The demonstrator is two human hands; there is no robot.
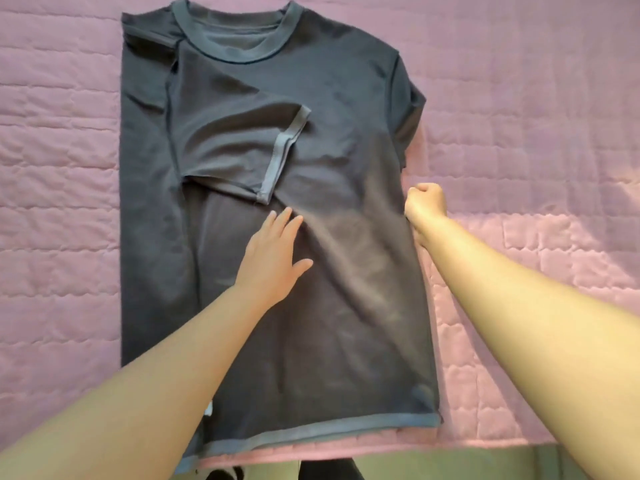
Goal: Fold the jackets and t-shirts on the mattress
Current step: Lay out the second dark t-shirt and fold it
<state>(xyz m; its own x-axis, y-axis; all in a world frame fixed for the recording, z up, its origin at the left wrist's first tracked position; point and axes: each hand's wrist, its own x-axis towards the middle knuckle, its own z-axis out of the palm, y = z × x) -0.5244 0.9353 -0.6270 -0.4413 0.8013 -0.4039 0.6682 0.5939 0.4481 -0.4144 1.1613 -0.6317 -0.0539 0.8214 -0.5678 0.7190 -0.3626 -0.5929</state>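
Observation:
A dark grey t-shirt (346,140) with a lighter grey collar lies flat on the pink quilted mattress (536,133), collar at the far end. Its left side is folded inward, and the left sleeve (235,150) lies across the chest. My left hand (273,258) rests flat on the middle of the shirt with its fingers straight. At the shirt's right edge my right hand (424,202) is curled into a fist and grips the fabric just below the right sleeve.
The mattress's near edge (346,452) runs along the bottom of the view, with a greenish floor (450,465) and dark shapes below it. Pink quilt stretches on both sides of the shirt.

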